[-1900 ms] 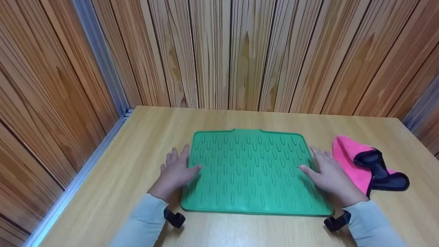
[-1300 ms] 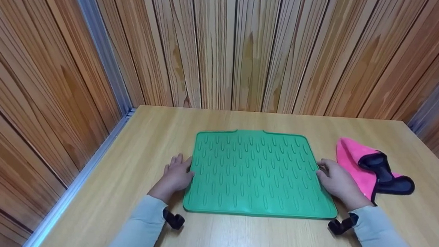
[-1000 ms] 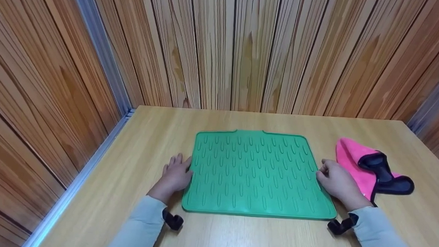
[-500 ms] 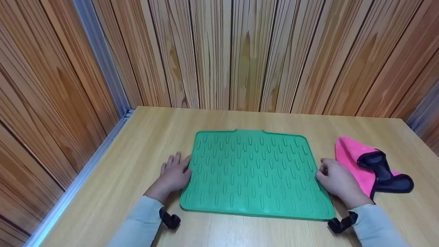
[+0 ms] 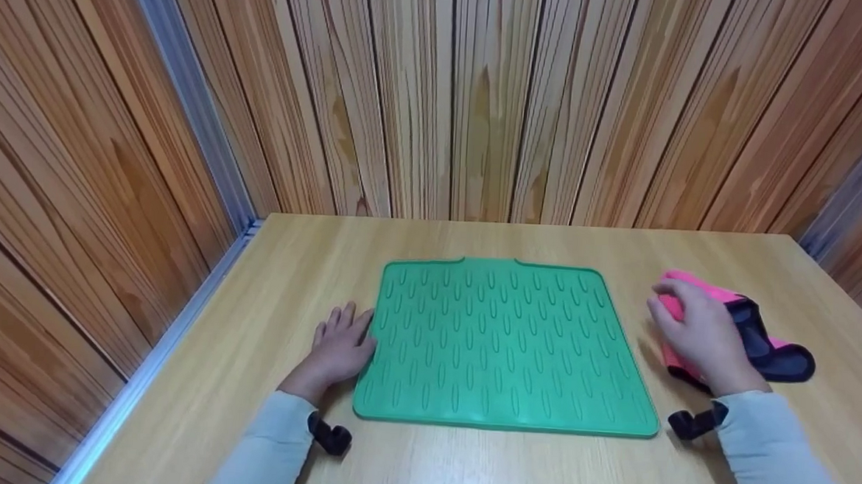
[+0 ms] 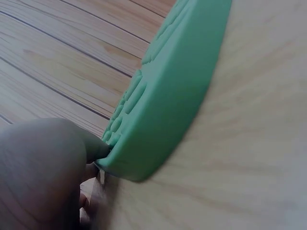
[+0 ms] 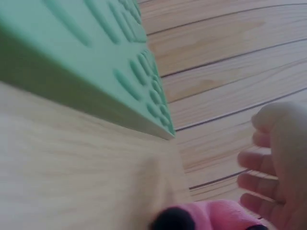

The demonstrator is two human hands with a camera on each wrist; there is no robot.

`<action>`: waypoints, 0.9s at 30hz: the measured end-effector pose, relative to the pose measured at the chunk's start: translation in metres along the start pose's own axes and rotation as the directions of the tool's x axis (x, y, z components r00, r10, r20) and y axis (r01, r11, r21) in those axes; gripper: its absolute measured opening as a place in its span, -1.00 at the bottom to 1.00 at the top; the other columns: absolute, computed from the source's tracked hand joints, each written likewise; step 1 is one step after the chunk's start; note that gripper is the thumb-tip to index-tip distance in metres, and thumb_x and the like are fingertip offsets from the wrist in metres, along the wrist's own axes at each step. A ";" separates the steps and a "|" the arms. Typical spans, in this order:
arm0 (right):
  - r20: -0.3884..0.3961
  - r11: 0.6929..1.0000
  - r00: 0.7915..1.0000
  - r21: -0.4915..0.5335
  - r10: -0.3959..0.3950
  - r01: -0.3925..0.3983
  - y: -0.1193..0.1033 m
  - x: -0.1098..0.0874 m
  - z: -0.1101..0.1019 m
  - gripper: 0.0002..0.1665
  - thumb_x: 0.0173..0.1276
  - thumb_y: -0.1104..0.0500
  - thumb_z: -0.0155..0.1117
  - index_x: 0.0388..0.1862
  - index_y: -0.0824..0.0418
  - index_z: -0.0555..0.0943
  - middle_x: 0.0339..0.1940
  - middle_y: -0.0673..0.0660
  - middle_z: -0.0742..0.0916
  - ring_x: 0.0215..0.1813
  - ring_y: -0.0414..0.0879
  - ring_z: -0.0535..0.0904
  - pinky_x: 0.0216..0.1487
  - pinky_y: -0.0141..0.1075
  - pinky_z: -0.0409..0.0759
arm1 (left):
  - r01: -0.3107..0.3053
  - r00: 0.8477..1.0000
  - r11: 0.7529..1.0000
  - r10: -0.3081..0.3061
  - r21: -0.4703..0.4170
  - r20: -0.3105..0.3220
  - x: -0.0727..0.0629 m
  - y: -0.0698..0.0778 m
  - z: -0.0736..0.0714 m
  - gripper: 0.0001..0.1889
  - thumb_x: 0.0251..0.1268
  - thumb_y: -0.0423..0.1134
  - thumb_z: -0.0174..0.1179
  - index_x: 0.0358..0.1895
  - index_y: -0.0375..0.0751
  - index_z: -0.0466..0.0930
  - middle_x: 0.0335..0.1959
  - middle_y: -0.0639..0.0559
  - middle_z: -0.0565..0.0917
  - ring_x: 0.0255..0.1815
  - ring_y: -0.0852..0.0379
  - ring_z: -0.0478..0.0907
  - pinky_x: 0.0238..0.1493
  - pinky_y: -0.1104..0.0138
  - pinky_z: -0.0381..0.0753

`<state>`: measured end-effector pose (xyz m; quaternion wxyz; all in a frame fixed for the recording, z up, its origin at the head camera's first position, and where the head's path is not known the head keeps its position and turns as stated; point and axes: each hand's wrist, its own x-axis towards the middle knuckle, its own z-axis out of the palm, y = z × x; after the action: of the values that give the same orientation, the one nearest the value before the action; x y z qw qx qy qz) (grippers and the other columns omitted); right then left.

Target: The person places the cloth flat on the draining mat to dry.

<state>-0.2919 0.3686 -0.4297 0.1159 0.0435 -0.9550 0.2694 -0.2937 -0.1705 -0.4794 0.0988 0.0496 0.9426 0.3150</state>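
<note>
A green flat board or mat with rows of oval ridges and a small tab on its far edge lies on the table. My left hand rests at its left edge, fingers spread on the table; in the left wrist view the thumb touches the rim. To the right, my right hand hovers over a crumpled pink fabric piece with black parts, hiding some of it. The right wrist view shows loosely bent fingers apart from the board, holding nothing; the pink fabric is below them.
The light wooden table extends around the board. Wood-plank walls stand behind and at both sides, with a metal strip along the left edge. Black wrist bands with small cameras sit on both forearms.
Both hands came in to the board's side edges, and the right hand curled at its edge. It has since left the board, moving right over the pink fabric. The left hand stays put.
</note>
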 end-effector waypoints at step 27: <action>0.055 0.984 0.982 -0.028 0.179 -0.177 0.076 0.031 -0.003 0.45 0.60 -0.44 0.32 0.88 0.40 -0.24 0.73 0.78 0.13 0.67 0.81 0.07 0.58 0.73 0.11 | -0.022 0.999 0.999 0.023 0.032 -0.031 -0.005 0.001 0.004 -0.28 0.81 -0.06 -0.17 0.87 -0.20 0.04 0.93 -0.35 -0.18 0.96 -0.42 -0.38 0.89 -0.34 -0.38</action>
<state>-0.3326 0.4339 -0.4581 0.0644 -0.0356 -0.9611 0.2661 -0.2880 -0.1684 -0.4807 0.0799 0.0570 0.9482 0.3020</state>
